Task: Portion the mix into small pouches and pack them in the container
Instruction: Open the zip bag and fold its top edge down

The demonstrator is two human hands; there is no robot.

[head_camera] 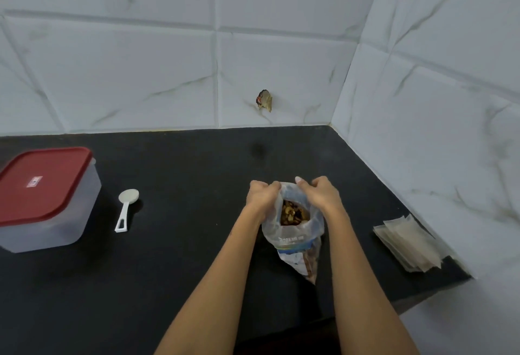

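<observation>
Left hand (260, 195): fingers curled tight, pinching the left side of the rim of the bag (295, 233). Knuckles up, wrist bent slightly toward the opening.

Right hand (319, 193): also curled, gripping the right side of the same rim; one fingertip shows pale above the plastic at the far edge. The 2 hands hold the mouth of the bag spread between them.

Bag: clear plastic with blue and white print low on its front, standing on the dark counter (183, 256) between the 2 forearms. Its mouth is open toward the camera. The mix (294, 214) sits inside, brown and tan pieces, well below the rim; more of it shows through the plastic near the bag's bottom corner.

Outward, right: a stack of small pouches (410, 245), flat, translucent and fanned a little, lying near the counter's right edge by the tiled wall (422, 101). Well apart from the bag.

Outward, left: a white scoop (126, 208) lies flat on the counter, bowl away from the person, handle toward them. Neither hand touches it.

Further left: the container (53, 222), frosted and square, with a red lid (42, 183) seated on top. It stands near the left edge of the view, beside the scoop.

Back wall: a small crumpled scrap (264, 100) stuck to the tile above the counter; cannot tell what it is.
</observation>
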